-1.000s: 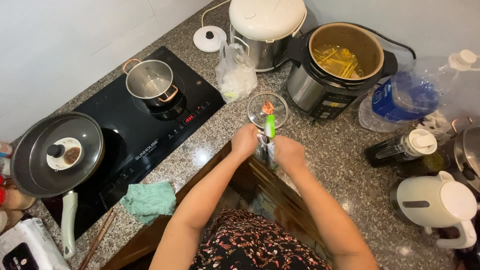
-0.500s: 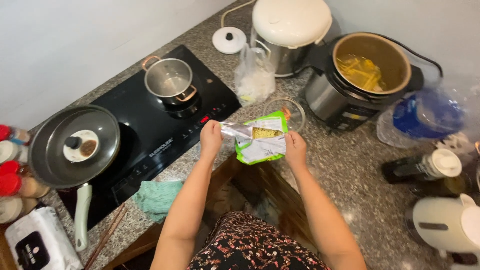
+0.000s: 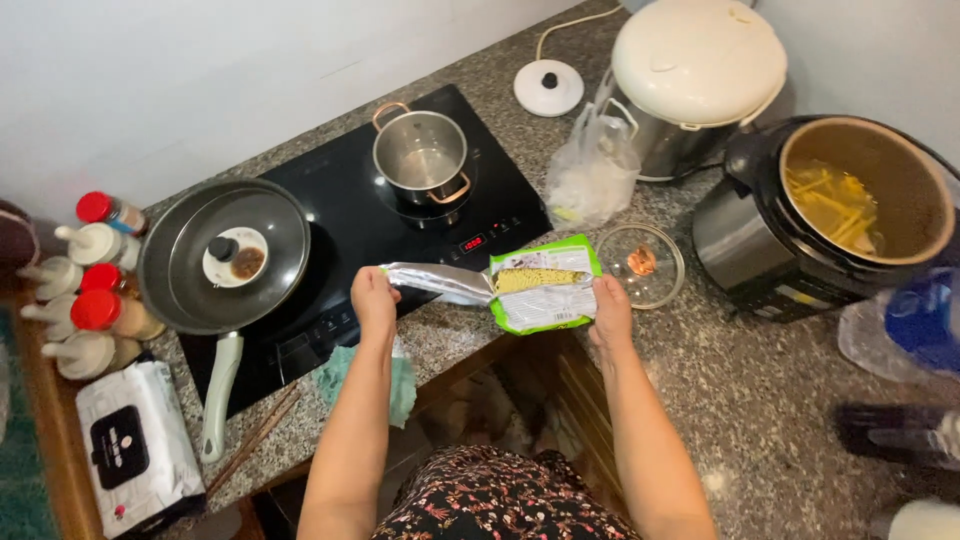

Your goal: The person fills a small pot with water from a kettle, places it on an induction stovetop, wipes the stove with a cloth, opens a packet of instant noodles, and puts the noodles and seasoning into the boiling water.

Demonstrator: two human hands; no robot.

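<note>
While the head camera looks straight down, the left hand pinches the silver torn flap of a green noodle packet, fingers closed on the foil, and the right hand clamps the packet's opposite edge. The packet hangs stretched between the two hands, its opened top showing the yellow noodle block inside, just above the granite counter at the front edge of the black induction hob. Just beyond the right hand sits a small glass bowl. On the hob stand a steel saucepan and, to the left, a lidded frying pan. A green cloth lies under the left forearm. An open pressure cooker stands well off to the right.
</note>
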